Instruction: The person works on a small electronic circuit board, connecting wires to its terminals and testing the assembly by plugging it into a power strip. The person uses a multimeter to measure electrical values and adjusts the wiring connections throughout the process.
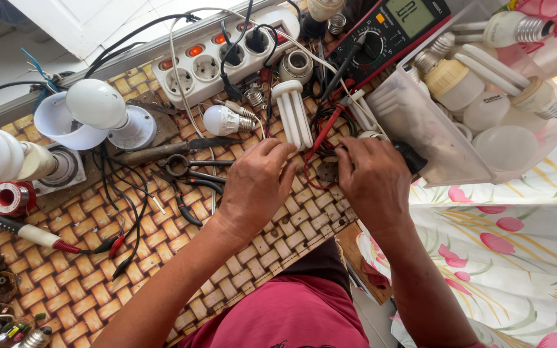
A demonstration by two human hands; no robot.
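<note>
While bent over the mat (162, 258): left hand (256, 183) and right hand (372, 180) curled, fingertips pinching a small part (327, 171) between them — at six o'clock from the lamp (293, 113), probes (323, 132) alongside.

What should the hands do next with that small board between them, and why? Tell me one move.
Probably steady the small circuit board with the left hand and bring the red probe onto it with the right hand. Both hands already pinch around the board on the woven mat, the probe leads lie just above, and the multimeter is switched on.
</note>
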